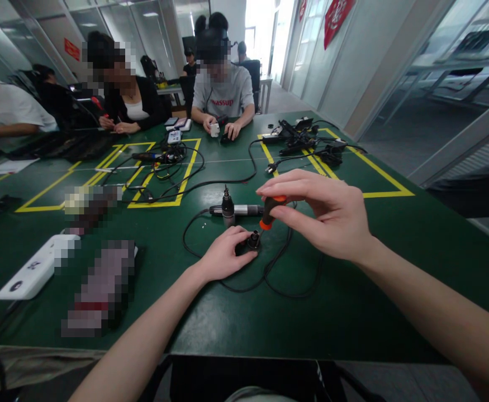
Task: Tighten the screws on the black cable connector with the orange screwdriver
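Note:
My right hand is closed around a screwdriver with a black and orange handle, its tip pointing down onto a small black round part. My left hand pinches that part and holds it against the green table. Just behind stands a black and silver corded tool. Its black cable loops around and under both hands.
A white device and blurred items lie at the left. Yellow tape boxes hold tangled cables and plugs farther back. Other people sit along the far and left sides. The table's near edge is close to me.

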Available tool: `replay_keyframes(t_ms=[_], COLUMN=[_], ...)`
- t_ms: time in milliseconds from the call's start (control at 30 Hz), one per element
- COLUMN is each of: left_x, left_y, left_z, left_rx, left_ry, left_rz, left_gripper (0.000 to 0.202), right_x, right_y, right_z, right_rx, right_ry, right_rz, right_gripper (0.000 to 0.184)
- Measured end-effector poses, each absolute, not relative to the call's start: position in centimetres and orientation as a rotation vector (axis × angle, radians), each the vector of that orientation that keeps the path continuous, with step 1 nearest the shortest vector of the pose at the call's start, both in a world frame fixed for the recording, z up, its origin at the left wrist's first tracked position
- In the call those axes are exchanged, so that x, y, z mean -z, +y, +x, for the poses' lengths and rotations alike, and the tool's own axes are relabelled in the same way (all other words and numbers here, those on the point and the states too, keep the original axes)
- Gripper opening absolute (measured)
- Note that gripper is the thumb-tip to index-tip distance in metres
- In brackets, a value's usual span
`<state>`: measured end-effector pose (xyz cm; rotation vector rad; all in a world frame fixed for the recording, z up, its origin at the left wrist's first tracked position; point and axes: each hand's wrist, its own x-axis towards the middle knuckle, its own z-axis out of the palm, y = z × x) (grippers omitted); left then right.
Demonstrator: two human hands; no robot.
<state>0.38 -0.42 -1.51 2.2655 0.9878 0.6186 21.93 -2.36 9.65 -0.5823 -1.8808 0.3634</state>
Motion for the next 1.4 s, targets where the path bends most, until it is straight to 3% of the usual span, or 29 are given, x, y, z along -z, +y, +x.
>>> replay_keyframes(t_ms=[433, 633, 1400], left_x=[1.57, 1.49, 1.71], left_y=[-0.46, -0.53, -0.4], left_z=[0.37, 0.39, 0.33], left_rx=[-0.616, -0.621, -0.603], left_ry=[0.976, 0.995, 0.994], left_rz=[2.267, 2.266, 2.258], left_gripper=[0.028, 0.017, 0.031], right_x=[-9.6, -9.62, -9.86], right_y=[-2.51, -2.32, -2.49], right_z=[21.99, 21.92, 21.97], right_rx=[-0.432, -0.357, -0.375], right_ry=[-1.893, -1.888, -1.915], right_rz=[-0.612, -0.574, -0.598], right_gripper=[0.03, 0.023, 0.026])
